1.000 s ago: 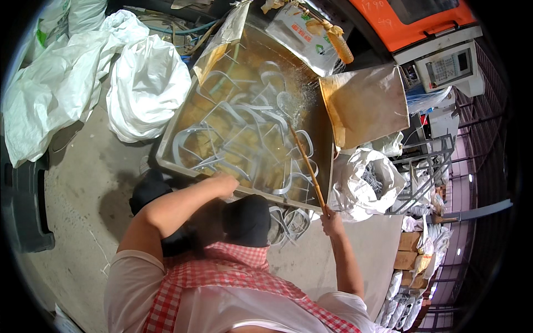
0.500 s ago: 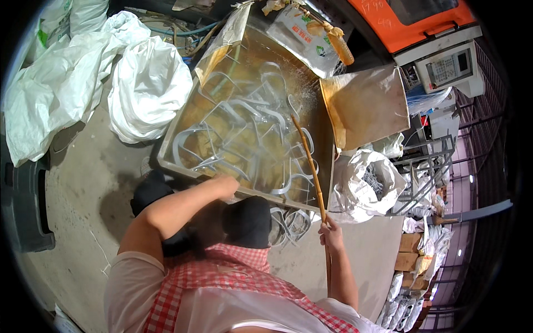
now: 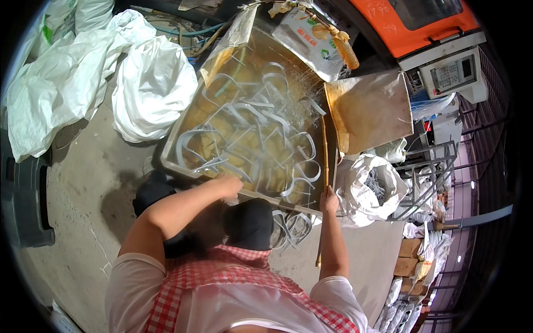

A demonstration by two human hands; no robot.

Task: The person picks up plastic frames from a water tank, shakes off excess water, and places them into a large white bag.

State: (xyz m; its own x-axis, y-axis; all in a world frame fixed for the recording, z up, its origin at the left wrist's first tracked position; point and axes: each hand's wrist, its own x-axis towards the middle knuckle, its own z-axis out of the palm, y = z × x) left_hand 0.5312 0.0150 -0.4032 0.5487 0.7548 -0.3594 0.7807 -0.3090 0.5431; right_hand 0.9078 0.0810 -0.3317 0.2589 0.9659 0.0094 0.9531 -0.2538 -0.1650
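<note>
My right hand (image 3: 329, 200) is closed round a long bamboo stick (image 3: 325, 149). The stick's far end reaches over the right side of a water-filled tank (image 3: 173, 145), close to a grey strip (image 3: 315, 106) at the splashing water; its lower end sticks out below my hand. My left hand (image 3: 229, 187) is closed over the tank's near rim, its fingertips partly hidden. Many curved grey strips (image 3: 248, 108), apparently plastic, lie tangled in the cloudy yellowish water.
White sacks (image 3: 152, 89) stand left of the tank. An open white sack (image 3: 371, 186) with grey pieces is at its right. Loose grey loops (image 3: 291, 228) lie on the floor by my knees. A stained sheet (image 3: 369, 108) and an orange machine (image 3: 413, 25) are beyond.
My right hand has moved up toward the tank with the stick, which now stands more upright and farther right. A grey strip near its tip has shifted right. My left hand stays put.
</note>
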